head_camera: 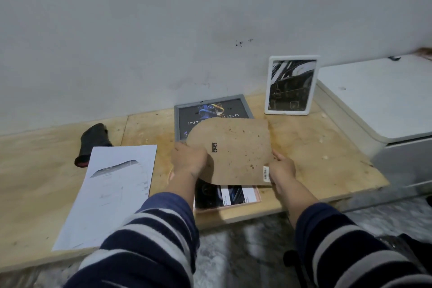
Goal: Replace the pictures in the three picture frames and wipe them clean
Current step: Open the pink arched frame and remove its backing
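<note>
- Brown fibreboard is what the backing board [230, 152] is made of; it is held up at the centre of the view, tilted, with a small metal hanger [214, 147] on its face and a barcode sticker [266, 173] at its 5 o'clock corner.
- The board's 9 o'clock edge is gripped by the left hand [189, 161], with the fingers curled behind it.
- The 4 o'clock edge is pinched by the right hand [281, 168], just beside the sticker.
- Striped dark-and-white sleeves [149, 236] are worn on both arms.
- A pink frame [253, 202] is seen lying flat on the plywood worktop [315, 147] under the board, at 6 o'clock from it; a dark printed picture [224, 195] lies inside it, partly hidden by the board.
- A grey frame [178, 124] lies flat at 12 o'clock from the board, by the wall [163, 30]; a dark print with white lettering is seen in it, its near part covered by the board.
- A white frame [292, 85] is stood upright at 1 o'clock, against the wall, with a black-and-white picture in it.
- A white sheet [109, 194] with a faint grey print lies at 8 o'clock from the board, reaching the worktop's near edge.
- A dark rolled cloth [93, 142] with a red end lies at 10 o'clock, just beyond the sheet.
- A white cabinet [378, 100] is seen at 2 o'clock, just beside the white frame.
</note>
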